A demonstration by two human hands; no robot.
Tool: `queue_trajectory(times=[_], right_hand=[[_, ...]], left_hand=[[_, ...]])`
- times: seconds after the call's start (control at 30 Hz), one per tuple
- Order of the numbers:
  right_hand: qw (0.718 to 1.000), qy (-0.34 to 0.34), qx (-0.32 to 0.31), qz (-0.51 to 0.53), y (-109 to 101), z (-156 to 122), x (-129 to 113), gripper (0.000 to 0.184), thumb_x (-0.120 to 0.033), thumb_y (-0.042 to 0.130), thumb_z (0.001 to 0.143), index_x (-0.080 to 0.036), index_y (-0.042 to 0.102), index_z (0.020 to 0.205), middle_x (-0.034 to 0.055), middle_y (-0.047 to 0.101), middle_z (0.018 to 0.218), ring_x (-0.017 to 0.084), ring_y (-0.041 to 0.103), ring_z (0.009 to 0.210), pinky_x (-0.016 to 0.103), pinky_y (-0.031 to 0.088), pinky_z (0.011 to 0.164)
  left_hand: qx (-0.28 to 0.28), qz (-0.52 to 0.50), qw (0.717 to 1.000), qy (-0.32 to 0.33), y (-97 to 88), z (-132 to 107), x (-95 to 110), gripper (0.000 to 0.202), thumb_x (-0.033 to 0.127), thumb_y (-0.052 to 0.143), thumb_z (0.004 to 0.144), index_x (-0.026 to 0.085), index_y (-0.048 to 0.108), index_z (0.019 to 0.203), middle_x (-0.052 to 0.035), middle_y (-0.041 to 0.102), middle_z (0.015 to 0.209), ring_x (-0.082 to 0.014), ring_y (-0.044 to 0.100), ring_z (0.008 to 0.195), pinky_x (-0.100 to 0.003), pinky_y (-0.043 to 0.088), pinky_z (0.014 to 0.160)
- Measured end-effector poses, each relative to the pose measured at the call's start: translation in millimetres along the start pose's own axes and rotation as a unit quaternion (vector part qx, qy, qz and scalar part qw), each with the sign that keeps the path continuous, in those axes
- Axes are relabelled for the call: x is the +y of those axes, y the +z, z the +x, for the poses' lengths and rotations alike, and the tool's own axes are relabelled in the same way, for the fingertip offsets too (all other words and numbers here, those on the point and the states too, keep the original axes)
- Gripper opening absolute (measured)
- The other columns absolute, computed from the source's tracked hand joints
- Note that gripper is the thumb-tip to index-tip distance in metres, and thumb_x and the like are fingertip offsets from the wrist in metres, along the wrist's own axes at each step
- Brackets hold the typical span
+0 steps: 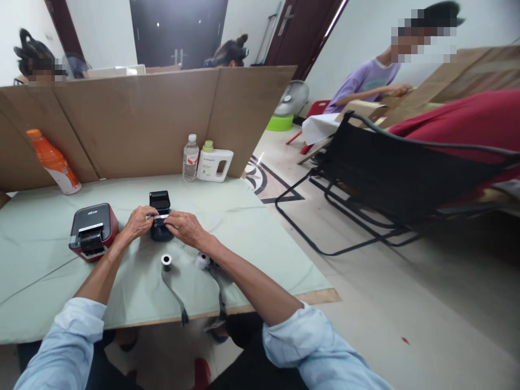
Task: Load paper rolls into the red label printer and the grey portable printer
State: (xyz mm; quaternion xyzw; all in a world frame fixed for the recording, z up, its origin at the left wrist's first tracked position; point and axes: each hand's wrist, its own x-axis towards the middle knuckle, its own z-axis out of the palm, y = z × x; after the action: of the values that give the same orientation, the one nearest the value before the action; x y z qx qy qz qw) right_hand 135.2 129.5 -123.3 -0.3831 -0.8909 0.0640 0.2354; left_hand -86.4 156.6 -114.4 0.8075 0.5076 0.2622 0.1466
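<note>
A small black device (161,232), its lid (160,200) flipped up, sits on the table in front of me. My left hand (140,221) is closed at its left side, fingertips pinching the end of a narrow whitish strip (161,216) that lies across the opening. From the right, my right hand (184,226) has its fingers closed at the strip's other end, partly covering the device. Nearer to me stand two small rolls, a white-and-dark one (166,262) and a white one (202,261), each with a dark ribbon trailing toward the table edge.
Left of my forearm is a red-and-black label printer (94,230). An orange bottle (54,162), a clear water bottle (190,158) and a white jug (214,165) stand along the cardboard partition (142,124). Rightward are a black folding chair (390,184) and a seated person (365,81).
</note>
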Motion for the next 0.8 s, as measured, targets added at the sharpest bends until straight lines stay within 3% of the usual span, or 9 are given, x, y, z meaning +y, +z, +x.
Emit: queue_trajectory(times=[0.23,0.37,0.53,0.63,0.73,0.8], right_hand=[[0.999,-0.012,-0.034,-0.025,4,0,-5,0.021,-0.020,0.055,0.104,-0.020,0.075,0.101,0.0085,0.071,0.108,0.018,0.062,0.096,0.028,0.042,0.078],[0.998,-0.003,-0.046,-0.033,5,3,-8,0.018,-0.020,0.057,0.104,-0.019,0.073,0.109,0.0099,0.069,0.112,0.019,0.062,0.099,0.029,0.044,0.081],[0.996,-0.008,-0.064,-0.061,4,10,-17,0.018,-0.023,0.058,0.103,-0.019,0.072,0.114,0.0113,0.068,0.112,0.022,0.061,0.100,0.030,0.043,0.076],[0.994,-0.011,-0.065,-0.086,3,12,-23,0.024,-0.023,0.051,0.107,-0.018,0.074,0.103,0.0109,0.069,0.108,0.020,0.061,0.096,0.030,0.040,0.072],[0.993,-0.010,-0.059,-0.097,3,13,-25,0.028,-0.023,0.048,0.108,-0.018,0.074,0.098,0.0102,0.069,0.106,0.019,0.060,0.093,0.030,0.037,0.070],[0.994,-0.008,-0.057,-0.096,3,12,-25,0.027,-0.023,0.050,0.108,-0.017,0.073,0.098,0.0104,0.069,0.106,0.020,0.060,0.093,0.030,0.037,0.071]], left_hand=[[-0.040,0.033,0.998,0.021,-3.2,-6,4,0.032,0.014,0.059,0.078,0.026,0.085,0.092,-0.0064,0.079,0.119,-0.0261,0.071,0.112,-0.042,0.049,0.112],[-0.055,0.005,0.998,0.034,-7.6,-11,5,0.031,0.018,0.062,0.079,0.027,0.085,0.099,-0.0066,0.078,0.120,-0.0257,0.070,0.112,-0.041,0.050,0.112],[-0.070,-0.025,0.996,0.043,-3.9,-10,-2,0.030,0.017,0.059,0.079,0.027,0.084,0.091,-0.0055,0.079,0.111,-0.0233,0.071,0.106,-0.037,0.052,0.108],[0.009,-0.053,0.998,-0.034,-0.3,-1,-13,0.034,0.015,0.061,0.071,0.025,0.084,0.094,-0.0069,0.077,0.116,-0.0256,0.069,0.112,-0.039,0.050,0.111],[0.117,-0.098,0.977,-0.150,2.5,16,-26,0.044,0.013,0.061,0.066,0.020,0.081,0.105,-0.0112,0.076,0.116,-0.0299,0.066,0.117,-0.043,0.048,0.112],[0.133,-0.119,0.966,-0.187,5.6,29,-33,0.049,0.013,0.061,0.065,0.015,0.078,0.110,-0.0135,0.077,0.111,-0.0314,0.068,0.114,-0.045,0.051,0.107]])
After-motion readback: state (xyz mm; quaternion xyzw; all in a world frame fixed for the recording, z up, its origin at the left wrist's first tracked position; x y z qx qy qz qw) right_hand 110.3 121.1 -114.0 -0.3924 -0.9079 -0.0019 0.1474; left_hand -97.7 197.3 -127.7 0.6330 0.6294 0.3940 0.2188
